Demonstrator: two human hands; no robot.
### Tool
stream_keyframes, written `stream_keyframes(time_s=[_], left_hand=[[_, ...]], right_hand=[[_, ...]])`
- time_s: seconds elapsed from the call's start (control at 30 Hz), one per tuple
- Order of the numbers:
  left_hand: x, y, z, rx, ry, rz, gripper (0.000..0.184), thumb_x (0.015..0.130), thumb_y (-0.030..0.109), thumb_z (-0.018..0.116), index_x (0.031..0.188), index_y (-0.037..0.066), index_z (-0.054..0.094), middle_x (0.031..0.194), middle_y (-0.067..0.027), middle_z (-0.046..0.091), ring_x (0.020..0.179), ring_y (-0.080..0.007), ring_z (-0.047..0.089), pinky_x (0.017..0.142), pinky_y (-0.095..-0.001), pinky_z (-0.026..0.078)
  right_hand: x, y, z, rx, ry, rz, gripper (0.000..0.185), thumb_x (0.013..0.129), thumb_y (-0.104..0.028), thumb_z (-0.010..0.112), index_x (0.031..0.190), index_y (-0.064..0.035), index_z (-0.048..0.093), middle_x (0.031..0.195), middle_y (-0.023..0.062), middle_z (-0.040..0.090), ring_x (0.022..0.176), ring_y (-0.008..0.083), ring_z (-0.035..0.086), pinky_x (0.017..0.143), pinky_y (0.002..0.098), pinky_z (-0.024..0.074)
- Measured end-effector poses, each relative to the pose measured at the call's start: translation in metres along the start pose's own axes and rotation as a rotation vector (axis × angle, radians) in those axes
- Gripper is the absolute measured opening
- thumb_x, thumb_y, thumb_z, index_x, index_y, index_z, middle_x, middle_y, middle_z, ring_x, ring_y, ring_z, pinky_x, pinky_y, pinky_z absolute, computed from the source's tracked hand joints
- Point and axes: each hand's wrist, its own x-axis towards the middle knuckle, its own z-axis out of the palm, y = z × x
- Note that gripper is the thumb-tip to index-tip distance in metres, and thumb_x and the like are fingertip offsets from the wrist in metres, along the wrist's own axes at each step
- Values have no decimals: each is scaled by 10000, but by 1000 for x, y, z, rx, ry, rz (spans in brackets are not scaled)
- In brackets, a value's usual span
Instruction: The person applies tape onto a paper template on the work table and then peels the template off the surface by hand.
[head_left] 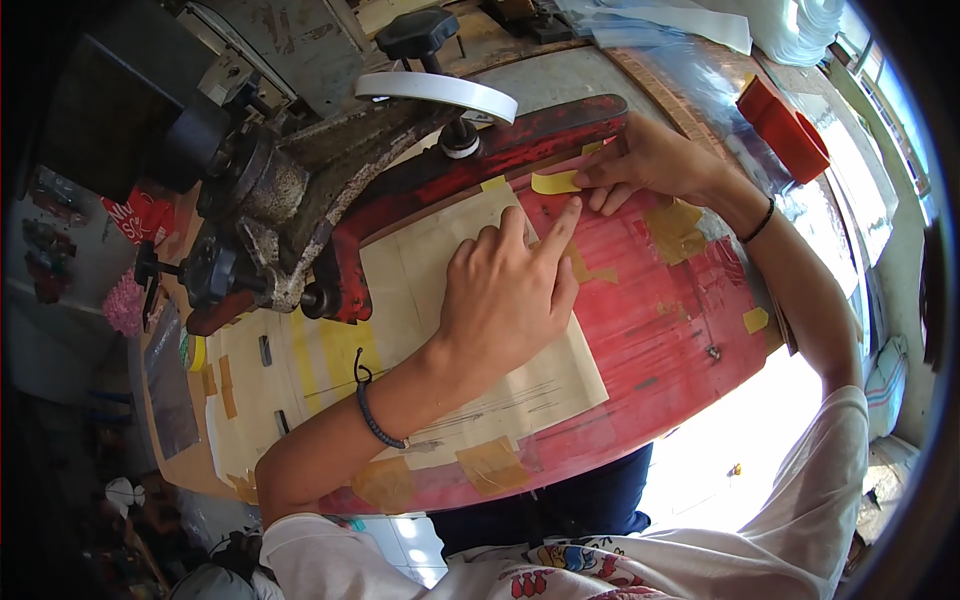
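My left hand (510, 290) lies over the cream paper sheet (400, 280), its fingers apart and its index finger pointing toward the yellow tape strip (555, 184). Between thumb and fingertips, my right hand (645, 165) pinches the right end of that strip, above the red surface (640, 330). The sheet rests on the left and middle of the red surface. Brown tape pieces (492, 467) stick along the sheet's lower edge, and a small yellow piece (494, 184) sits at its top edge.
A metal clamp frame with a red bar (400, 190) stands behind and left of my hands. Above it is a white ring-shaped band (440, 92). A red tape dispenser (783, 130) lies at the upper right. At the left is a yellow tape roll (196, 352).
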Motion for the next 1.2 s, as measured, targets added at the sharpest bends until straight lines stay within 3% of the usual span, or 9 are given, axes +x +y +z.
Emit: stream_keyframes(time_s=[0.13,0.27,0.67,1.07,1.2], left_hand=[[1,-3,-3,70,-45,-71,558,851,208,616,1402,149,555,805,-110,504,576,-275,600,543,-419,504],[3,-6,-3,63,-48,-63,566,860,209,604,1420,155,540,810,-102,504,576,-266,605,535,-417,503],[4,-4,0,113,-93,-133,582,870,253,590,1407,41,515,863,-126,545,604,-297,647,554,-432,515],[4,-2,-4,119,-120,-141,610,857,261,574,1418,33,500,886,-137,571,573,-309,642,537,-446,511],[5,-1,-5,113,-125,-164,603,854,262,576,1381,-23,512,921,-147,583,586,-318,651,556,-450,524]], right_hand=[[-6,-14,6,-63,-15,20,500,890,-79,694,1332,9,477,1002,128,703,760,142,706,691,263,619],[-7,-16,3,-85,-63,26,509,891,-86,699,1338,5,473,994,135,702,753,147,705,680,260,620],[0,-7,11,-81,24,-56,503,891,-87,693,1326,26,467,1067,140,702,778,151,704,561,237,578],[1,-12,-3,-60,-193,66,476,894,-30,643,1336,33,479,1095,155,660,863,185,705,654,273,617],[3,-8,-4,-2,-200,1,412,929,-41,607,1313,60,495,1117,165,648,878,192,704,665,278,628]])
